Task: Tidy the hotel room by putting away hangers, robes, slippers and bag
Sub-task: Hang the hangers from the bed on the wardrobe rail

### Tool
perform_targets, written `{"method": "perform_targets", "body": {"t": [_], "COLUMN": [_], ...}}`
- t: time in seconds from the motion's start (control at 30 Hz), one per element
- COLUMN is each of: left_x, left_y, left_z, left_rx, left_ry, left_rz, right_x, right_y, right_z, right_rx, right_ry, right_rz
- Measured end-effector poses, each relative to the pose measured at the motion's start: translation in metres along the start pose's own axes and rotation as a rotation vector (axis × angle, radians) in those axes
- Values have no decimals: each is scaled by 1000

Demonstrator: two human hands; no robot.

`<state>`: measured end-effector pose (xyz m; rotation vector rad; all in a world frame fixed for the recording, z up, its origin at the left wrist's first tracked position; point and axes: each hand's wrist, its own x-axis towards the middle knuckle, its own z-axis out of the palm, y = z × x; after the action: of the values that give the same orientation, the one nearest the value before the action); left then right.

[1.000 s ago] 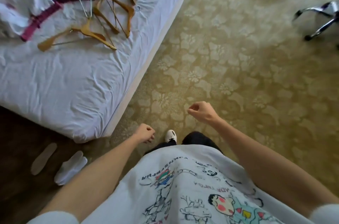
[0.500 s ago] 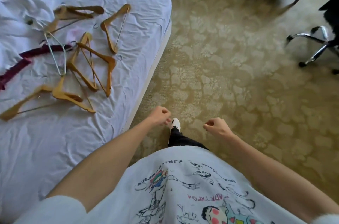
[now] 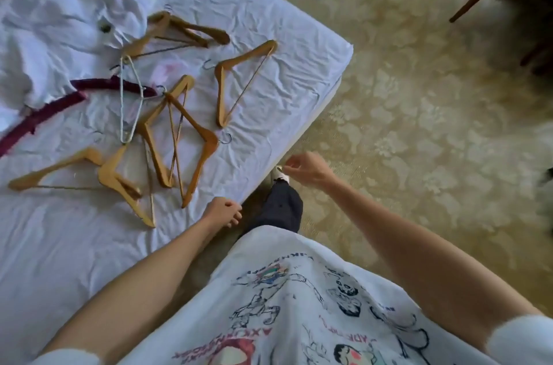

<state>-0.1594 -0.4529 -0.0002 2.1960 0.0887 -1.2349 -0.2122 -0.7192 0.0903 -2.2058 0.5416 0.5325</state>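
Standing at the bed (image 3: pixel 269 44) corner, person had both hands low and holding nothing. Left hand (image 3: pixel 223 211) hovered over the mattress edge, fingers loosely curled. Right hand (image 3: pixel 305 168) was out over the carpet (image 3: pixel 419 125), fingers loosely bent. Wooden hangers (image 3: pixel 179 137) lay scattered on the white sheet, one wire hanger (image 3: pixel 130 101) and a maroon padded hanger (image 3: pixel 45 113) among them, near crumpled white fabric (image 3: pixel 74 5).

Bed sheet (image 3: pixel 269 35): white cloth, matt, heavily creased. Wooden hangers (image 3: pixel 179 137): light varnished wood, slight sheen, metal hooks. Wire hanger (image 3: pixel 130 101): thin, pale. Padded hanger (image 3: pixel 39 116): maroon, velvety. Carpet (image 3: pixel 419 125): matt pile, floral pattern. T-shirt (image 3: pixel 284 305): white printed cloth.
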Motion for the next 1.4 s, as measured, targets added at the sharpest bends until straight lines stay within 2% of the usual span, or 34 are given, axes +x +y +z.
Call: {"method": "perform_targets", "body": {"t": [0.13, 0.23, 0.47, 0.6, 0.73, 0.93, 1.13, 1.23, 1.33, 1.4], "left_x": [59, 95, 160, 188, 219, 241, 254, 266, 281, 292], "left_y": [45, 92, 203, 235, 241, 243, 177, 134, 104, 84], "left_z": [-26, -47, -102, -127, -136, -123, -100, -90, -78, -69], "left_rx": [-186, -225, -458, -566, -664, -836, -836, -755, -533, -385], "left_ry": [24, 122, 199, 248, 330, 456, 581, 692, 799, 811], "left_rz": [-112, -114, -107, -136, -236, -408, -548, -647, -737, -739], "right_x": [99, 161, 275, 347, 426, 511, 553, 561, 568, 573], "right_y": [-35, -51, -46, -50, -73, -111, -122, -123, -117, -110], "right_z": [-54, -97, -189, -225, -237, -191, -86, -31, 19, 48], "right_rx": [-56, -103, -280, -337, -438, -551, -736, -783, -746, -682], "right_ry": [-65, -106, -218, -282, -347, -516, -722, -708, -612, -546], "right_rz": [-49, -83, -53, 3, -79, -206, -332, -339, -254, -200]}}
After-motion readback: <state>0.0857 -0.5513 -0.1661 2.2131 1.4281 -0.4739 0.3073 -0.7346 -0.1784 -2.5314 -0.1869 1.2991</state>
